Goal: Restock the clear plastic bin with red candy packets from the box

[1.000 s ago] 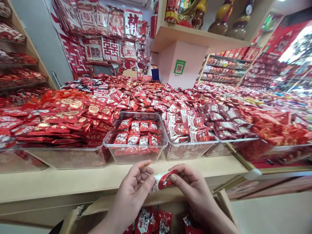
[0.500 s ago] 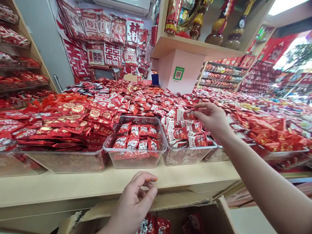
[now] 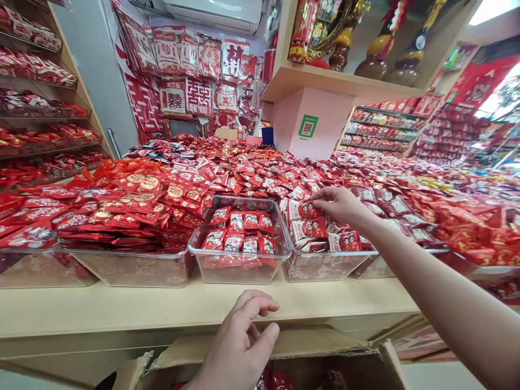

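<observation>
My right hand (image 3: pixel 340 207) pinches the edge of a red-and-white packet (image 3: pixel 300 209) printed with two cartoon figures. That packet lies at the back of a clear plastic bin (image 3: pixel 327 270), on top of similar packets. Empty, with thumb and fingers apart and slightly bent, my left hand (image 3: pixel 244 344) hovers over a cardboard box (image 3: pixel 312 344). Red packets show in the box, partly hidden by this hand. Left of the pinched packet, another clear bin (image 3: pixel 238 274) holds small red packets (image 3: pixel 233 242) in rows.
Heaped red packets (image 3: pixel 134 208) fill the bin farther left. Orange-red packets (image 3: pixel 479 233) lie to the right. A wooden cabinet (image 3: pixel 349 84) overhangs the display on a pink pillar (image 3: pixel 292 116). The shelf edge (image 3: pixel 122 309) runs in front of the bins.
My right hand has lowered with the packet, which now rests on the others in the bin. The view has shifted slightly left. My left hand keeps its open pose.
</observation>
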